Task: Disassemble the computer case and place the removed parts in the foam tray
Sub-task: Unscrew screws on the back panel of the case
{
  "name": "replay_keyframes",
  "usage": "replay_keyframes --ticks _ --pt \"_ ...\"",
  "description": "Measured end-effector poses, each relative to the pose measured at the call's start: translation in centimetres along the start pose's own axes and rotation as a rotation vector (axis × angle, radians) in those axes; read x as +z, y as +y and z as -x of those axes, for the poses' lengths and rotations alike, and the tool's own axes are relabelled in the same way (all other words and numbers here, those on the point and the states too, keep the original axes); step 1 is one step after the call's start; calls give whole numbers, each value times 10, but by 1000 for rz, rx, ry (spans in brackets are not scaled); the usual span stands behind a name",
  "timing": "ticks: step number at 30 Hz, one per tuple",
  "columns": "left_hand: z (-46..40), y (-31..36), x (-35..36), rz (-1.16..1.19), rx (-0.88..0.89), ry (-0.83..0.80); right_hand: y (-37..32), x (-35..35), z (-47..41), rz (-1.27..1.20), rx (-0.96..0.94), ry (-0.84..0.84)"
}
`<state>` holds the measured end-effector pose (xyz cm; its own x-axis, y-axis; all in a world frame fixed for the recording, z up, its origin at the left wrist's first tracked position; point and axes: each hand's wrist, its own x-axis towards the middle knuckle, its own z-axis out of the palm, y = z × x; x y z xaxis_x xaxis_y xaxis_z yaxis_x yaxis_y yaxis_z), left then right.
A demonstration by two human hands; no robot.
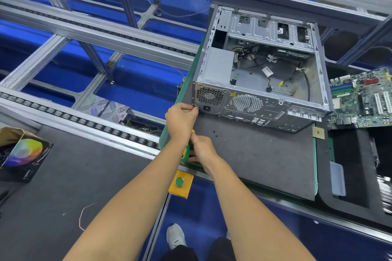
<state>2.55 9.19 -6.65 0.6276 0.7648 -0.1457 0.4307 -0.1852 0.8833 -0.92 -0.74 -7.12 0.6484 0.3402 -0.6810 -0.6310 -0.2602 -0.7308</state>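
An open grey computer case (261, 74) lies on its side on a dark mat (254, 154), its rear panel facing me. The power supply (218, 65) sits in its left part, loose cables around it. My left hand (181, 119) is curled at the case's lower left rear corner, fingertips at the screwdriver's tip there. My right hand (202, 150) grips the green and yellow screwdriver (186, 152) handle just below. A removed motherboard (360, 99) lies right of the case, over a black foam tray (352, 167).
Two small screws (215, 133) lie on the mat near the case. A yellow box with a green button (180, 182) sits at the bench edge. Roller conveyor rails (84, 116) run left. A cardboard box (19, 154) stands at far left.
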Motion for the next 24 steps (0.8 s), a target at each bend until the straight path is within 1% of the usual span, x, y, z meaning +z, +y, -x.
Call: replay_keyframes --ticks 7,10,15,21,24 --pt "13 11 1 -60 18 69 2 -4 3 -7 -13 37" --pt "17 12 3 -24 0 87 2 -6 5 -31 -10 25" --pt "22 13 5 -1 -21 128 4 -8 5 -18 -6 55" --pt "23 13 8 -5 -30 129 5 -10 5 -28 -8 41" --pt "26 16 9 -9 -50 156 6 -11 4 -58 -3 -6"
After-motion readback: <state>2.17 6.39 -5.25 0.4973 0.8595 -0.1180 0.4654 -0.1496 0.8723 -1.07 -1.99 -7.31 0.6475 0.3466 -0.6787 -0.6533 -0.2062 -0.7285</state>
